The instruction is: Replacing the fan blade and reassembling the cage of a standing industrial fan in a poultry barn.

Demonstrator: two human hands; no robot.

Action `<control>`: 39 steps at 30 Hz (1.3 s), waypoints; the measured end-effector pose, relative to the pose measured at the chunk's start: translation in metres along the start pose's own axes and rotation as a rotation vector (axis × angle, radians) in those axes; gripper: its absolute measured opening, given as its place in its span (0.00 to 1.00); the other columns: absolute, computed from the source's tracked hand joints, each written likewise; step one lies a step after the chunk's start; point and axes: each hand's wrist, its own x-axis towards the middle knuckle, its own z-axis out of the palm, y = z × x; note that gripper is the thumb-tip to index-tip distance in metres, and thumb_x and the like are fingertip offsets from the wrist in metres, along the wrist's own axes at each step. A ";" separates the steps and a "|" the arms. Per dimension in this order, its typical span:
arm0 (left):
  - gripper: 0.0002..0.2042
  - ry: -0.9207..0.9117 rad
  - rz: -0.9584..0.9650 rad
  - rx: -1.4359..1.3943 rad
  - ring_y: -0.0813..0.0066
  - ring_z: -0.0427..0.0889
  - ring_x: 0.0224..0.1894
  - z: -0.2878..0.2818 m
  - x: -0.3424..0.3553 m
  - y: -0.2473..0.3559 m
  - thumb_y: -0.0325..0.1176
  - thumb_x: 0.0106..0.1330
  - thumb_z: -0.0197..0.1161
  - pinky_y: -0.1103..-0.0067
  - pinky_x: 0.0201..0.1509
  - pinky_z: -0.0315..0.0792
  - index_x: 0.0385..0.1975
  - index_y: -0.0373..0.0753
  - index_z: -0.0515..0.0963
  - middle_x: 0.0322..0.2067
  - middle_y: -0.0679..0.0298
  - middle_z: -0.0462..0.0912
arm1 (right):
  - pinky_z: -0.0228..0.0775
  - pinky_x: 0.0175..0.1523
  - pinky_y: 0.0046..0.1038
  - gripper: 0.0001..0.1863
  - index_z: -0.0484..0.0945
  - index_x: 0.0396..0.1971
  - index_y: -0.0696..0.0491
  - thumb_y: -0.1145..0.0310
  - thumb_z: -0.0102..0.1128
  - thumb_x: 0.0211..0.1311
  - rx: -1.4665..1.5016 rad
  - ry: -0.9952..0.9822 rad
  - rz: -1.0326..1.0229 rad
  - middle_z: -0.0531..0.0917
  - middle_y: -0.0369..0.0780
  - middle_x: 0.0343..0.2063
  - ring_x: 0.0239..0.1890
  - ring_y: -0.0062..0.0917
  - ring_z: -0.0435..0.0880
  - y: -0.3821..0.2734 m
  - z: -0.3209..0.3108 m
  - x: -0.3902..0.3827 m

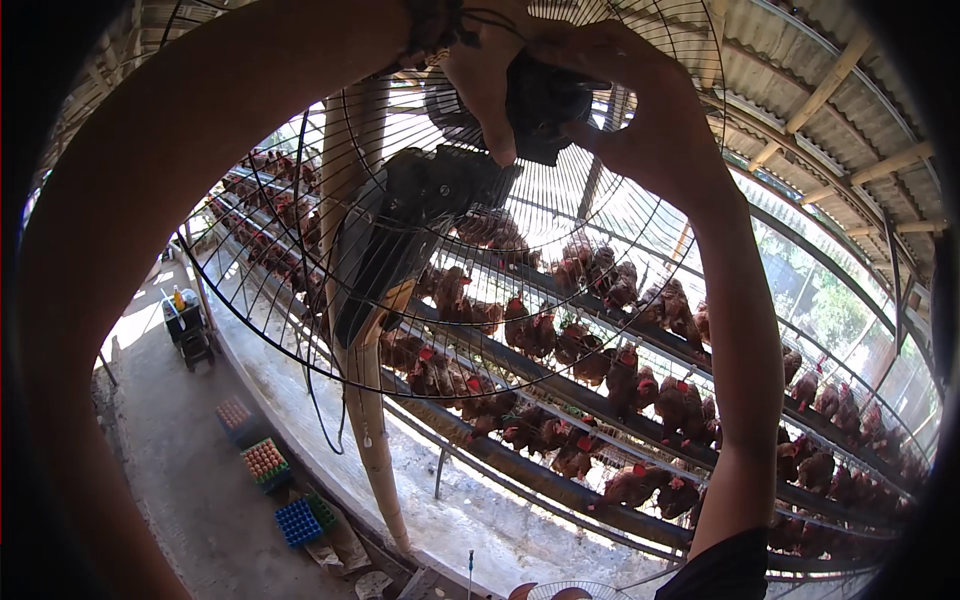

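Both my arms reach up to a large fan with a round black wire guard (250, 330). A black fan motor housing (545, 105) sits high in the middle. My left hand (482, 85), with a dark bracelet at the wrist, grips its left side, one digit pointing down; the other fingers are partly hidden. My right hand (635, 115) curls around the right side, thumb and fingers on the housing. Just below, a black fan bracket (425, 190) is fixed to a wooden post (370, 450). A dark cord (318, 400) hangs beside the post.
Brown hens (530, 325) stand in tiered cages behind the fan, with long troughs (520, 470) in front. Low at left are egg trays (265, 460), blue stacked trays (298, 522) and a dark cart (187, 325). A screwdriver (471, 562) stands at the bottom edge.
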 end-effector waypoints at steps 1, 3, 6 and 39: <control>0.73 -0.003 0.004 -0.003 0.37 0.35 0.80 0.000 0.000 0.001 0.94 0.31 0.52 0.36 0.78 0.28 0.81 0.56 0.45 0.80 0.50 0.37 | 0.82 0.59 0.31 0.34 0.83 0.56 0.50 0.74 0.84 0.42 0.039 -0.001 0.018 0.85 0.37 0.50 0.53 0.30 0.87 0.003 0.000 -0.001; 0.73 -0.006 0.011 -0.009 0.37 0.35 0.80 0.001 0.001 0.003 0.94 0.31 0.52 0.36 0.78 0.28 0.81 0.56 0.45 0.80 0.50 0.37 | 0.83 0.57 0.31 0.34 0.83 0.55 0.53 0.71 0.85 0.42 0.071 -0.021 0.099 0.86 0.38 0.48 0.51 0.29 0.88 0.008 -0.002 -0.003; 0.73 -0.017 0.017 -0.019 0.37 0.35 0.80 0.001 -0.001 0.003 0.94 0.31 0.52 0.36 0.78 0.28 0.81 0.55 0.45 0.80 0.49 0.37 | 0.85 0.54 0.30 0.35 0.83 0.53 0.58 0.65 0.88 0.42 0.099 -0.040 0.245 0.87 0.39 0.46 0.48 0.28 0.89 0.008 0.002 -0.004; 0.72 0.032 -0.019 -0.013 0.35 0.35 0.80 -0.035 -0.022 0.012 0.93 0.34 0.54 0.37 0.79 0.29 0.81 0.54 0.44 0.80 0.48 0.36 | 0.85 0.47 0.30 0.31 0.86 0.46 0.59 0.57 0.86 0.44 0.029 -0.006 0.259 0.88 0.41 0.35 0.38 0.28 0.91 0.006 0.005 -0.003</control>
